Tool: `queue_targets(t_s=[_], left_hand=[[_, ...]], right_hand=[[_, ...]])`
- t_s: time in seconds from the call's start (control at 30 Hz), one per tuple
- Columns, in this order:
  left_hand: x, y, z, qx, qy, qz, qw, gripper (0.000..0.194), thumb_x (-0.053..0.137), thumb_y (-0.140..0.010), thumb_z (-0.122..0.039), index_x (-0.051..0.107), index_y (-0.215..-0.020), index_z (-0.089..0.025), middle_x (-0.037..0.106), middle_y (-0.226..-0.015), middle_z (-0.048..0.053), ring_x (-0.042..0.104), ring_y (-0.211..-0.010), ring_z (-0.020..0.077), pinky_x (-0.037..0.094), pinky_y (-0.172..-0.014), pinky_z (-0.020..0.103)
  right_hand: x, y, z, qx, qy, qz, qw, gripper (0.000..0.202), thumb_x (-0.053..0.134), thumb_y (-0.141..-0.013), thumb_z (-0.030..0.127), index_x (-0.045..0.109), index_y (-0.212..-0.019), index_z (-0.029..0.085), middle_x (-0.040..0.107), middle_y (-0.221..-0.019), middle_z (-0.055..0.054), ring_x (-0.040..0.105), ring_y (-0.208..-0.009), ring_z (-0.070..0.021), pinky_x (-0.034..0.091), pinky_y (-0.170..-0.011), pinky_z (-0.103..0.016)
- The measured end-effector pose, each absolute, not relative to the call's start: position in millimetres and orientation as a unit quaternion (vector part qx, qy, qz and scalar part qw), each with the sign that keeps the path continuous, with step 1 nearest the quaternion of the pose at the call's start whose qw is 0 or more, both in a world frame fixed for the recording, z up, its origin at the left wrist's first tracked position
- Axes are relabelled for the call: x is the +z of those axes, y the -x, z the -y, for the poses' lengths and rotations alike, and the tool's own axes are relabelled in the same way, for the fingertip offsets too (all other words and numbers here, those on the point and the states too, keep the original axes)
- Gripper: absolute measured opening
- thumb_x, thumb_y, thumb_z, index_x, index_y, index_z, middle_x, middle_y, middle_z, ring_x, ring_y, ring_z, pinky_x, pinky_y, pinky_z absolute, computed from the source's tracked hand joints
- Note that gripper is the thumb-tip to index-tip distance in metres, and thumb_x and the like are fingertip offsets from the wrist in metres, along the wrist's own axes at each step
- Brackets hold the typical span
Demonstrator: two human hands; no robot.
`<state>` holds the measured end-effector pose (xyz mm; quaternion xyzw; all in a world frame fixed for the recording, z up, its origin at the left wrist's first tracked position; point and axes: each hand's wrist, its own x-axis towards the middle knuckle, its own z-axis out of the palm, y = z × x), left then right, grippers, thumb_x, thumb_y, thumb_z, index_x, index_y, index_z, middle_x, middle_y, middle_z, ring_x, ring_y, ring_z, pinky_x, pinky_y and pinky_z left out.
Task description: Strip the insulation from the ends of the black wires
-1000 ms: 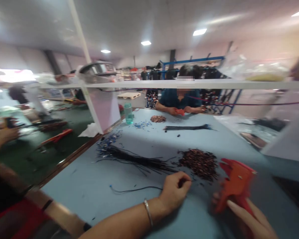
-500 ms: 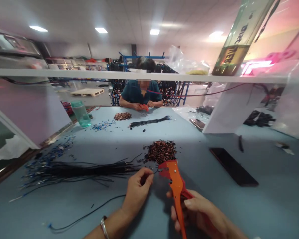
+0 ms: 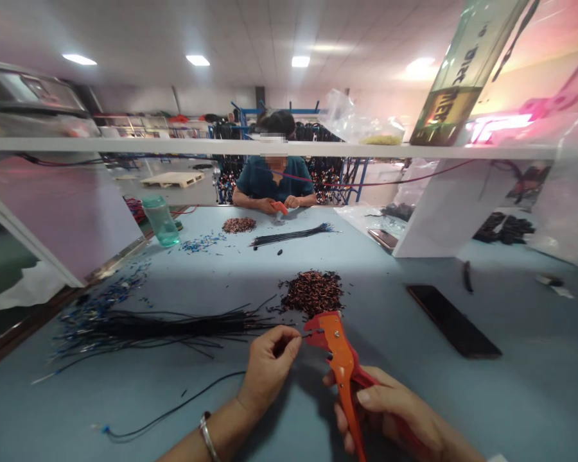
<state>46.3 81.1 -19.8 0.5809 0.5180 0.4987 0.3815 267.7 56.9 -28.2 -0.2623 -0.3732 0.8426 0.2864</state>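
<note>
Between thumb and forefinger, my left hand [image 3: 271, 362] pinches a thin black wire [image 3: 173, 409] close to one end. Its other end, with a blue tip, trails on the table at lower left. My right hand [image 3: 385, 410] is wrapped round the handles of an orange and red wire stripper [image 3: 340, 353]. The wire's held end is at the jaws; whether it is clamped there I cannot tell. Just beyond the tool lies a heap of short dark and copper-coloured scraps [image 3: 313, 292]. A bundle of black wires [image 3: 173, 325] with blue ends lies left of my left hand.
A dark phone [image 3: 453, 321] lies to the right. A white shelf [image 3: 270, 147] spans the table, with a tall bottle [image 3: 447, 96] on it. Across the table sits a person [image 3: 274, 179] holding an orange tool. A green bottle [image 3: 160, 221] stands at the far left.
The wire's end and the stripper's jaws have come closer together, with only slight movement of both hands. The view has shifted a little.
</note>
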Motion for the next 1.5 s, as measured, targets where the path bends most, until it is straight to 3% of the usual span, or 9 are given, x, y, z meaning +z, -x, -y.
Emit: queue_targets(t_s=[0.53,1.07,1.5], left_hand=[[-20.2,-45.8,-80.0,0.501,-0.605,-0.499,0.366,0.023,0.059,-0.081,-0.034,0.066,-0.072,-0.014,0.060,-0.063,0.000,0.052,-0.060,0.0129,0.041,-0.058,0.021],[-13.1,-45.6,-77.8,0.507,-0.625,-0.491,0.334,0.022,0.059,-0.080,-0.031,0.069,-0.068,-0.014,0.059,-0.060,0.001,0.050,-0.057,0.0127,0.037,-0.055,0.021],[-13.2,-45.3,-77.3,0.495,-0.623,-0.497,0.346,0.024,0.059,-0.080,-0.032,0.072,-0.070,-0.015,0.064,-0.061,0.002,0.053,-0.058,0.0140,0.039,-0.056,0.022]], right_hand=[[-17.7,-270.0,-50.9,0.828,0.301,0.383,0.278,0.047,0.072,-0.077,0.037,0.062,-0.115,0.013,0.073,-0.083,-0.010,0.070,-0.072,-0.0231,0.052,-0.072,-0.039],[-17.0,-265.1,-45.2,0.802,0.370,0.370,0.289,0.044,0.078,-0.071,0.040,0.060,-0.104,0.016,0.069,-0.075,-0.004,0.063,-0.059,-0.0161,0.050,-0.057,-0.029],[-19.6,-262.5,-41.6,0.778,0.409,0.354,0.320,0.044,0.082,-0.067,0.041,0.061,-0.097,0.016,0.066,-0.077,-0.003,0.061,-0.059,-0.0152,0.045,-0.054,-0.026]])
